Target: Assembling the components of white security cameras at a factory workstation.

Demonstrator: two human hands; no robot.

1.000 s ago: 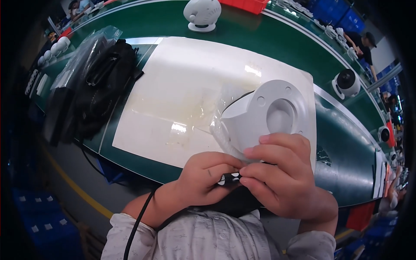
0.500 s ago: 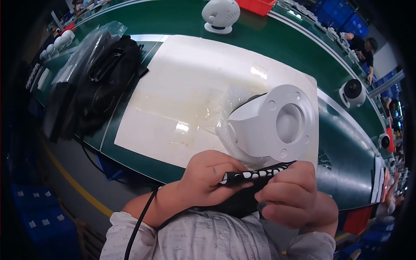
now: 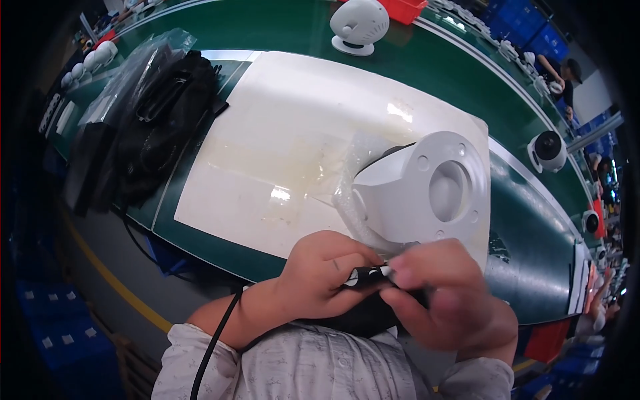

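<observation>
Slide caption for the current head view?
Left hand holding a black strip, right hand blurred beside it, near a white plastic unit.

Clock positions run from the middle of the sheet (image 3: pixel 267 120) on your bench (image 3: pixel 210 243): your left hand (image 3: pixel 320 275) sits at 6 o'clock and your right hand (image 3: pixel 445 287) at 5, the strip (image 3: pixel 369 276) between them, before the near edge. On the sheet, at 4 o'clock, lies the housing (image 3: pixel 397 200), bubble wrap (image 3: pixel 347 193) along its 9 o'clock side. A bag (image 3: pixel 167 107) rests at 10 o'clock, plastic packaging (image 3: pixel 113 107) just beyond it. Behind the sheet, one unit (image 3: pixel 360 27) stands at 12 o'clock, a bin (image 3: pixel 405 10) at 1, another unit (image 3: pixel 548 152) at 3.
</observation>
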